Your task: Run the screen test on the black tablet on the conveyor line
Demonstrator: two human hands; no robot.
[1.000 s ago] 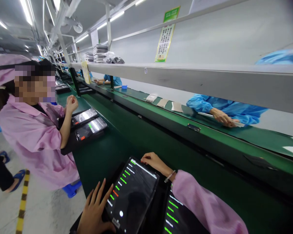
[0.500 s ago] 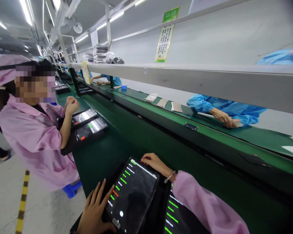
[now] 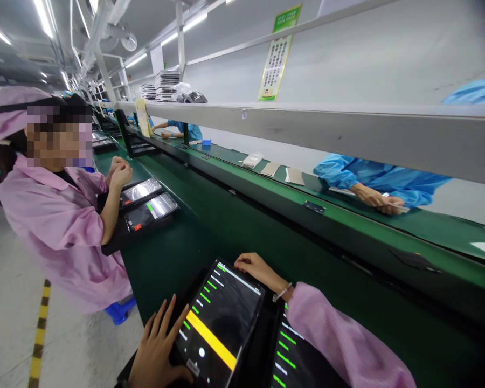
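A tablet (image 3: 222, 318) lies tilted in front of me, its dark screen showing a list of green and white text lines with one yellow bar across it. My left hand (image 3: 157, 345) is open along the tablet's left side, fingers spread, the index fingertip at the screen's edge by the yellow bar. At the tablet's top edge, my right hand (image 3: 256, 269) has its fingers curled together; what they pinch, if anything, is hidden. Under my right forearm lies a second tablet (image 3: 286, 355) with a similar list, partly covered by the pink sleeve.
A co-worker in pink (image 3: 64, 215) sits at the left, beside two tablets (image 3: 151, 210) on the green bench (image 3: 194, 226). Across the raised ledge, a person in blue sleeves (image 3: 380, 183) holds a flat item. A metal shelf (image 3: 307, 126) runs above.
A yellow bar has appeared on the near tablet's screen where a red text line was. Both my hands stay almost where they were; the view has shifted slightly.
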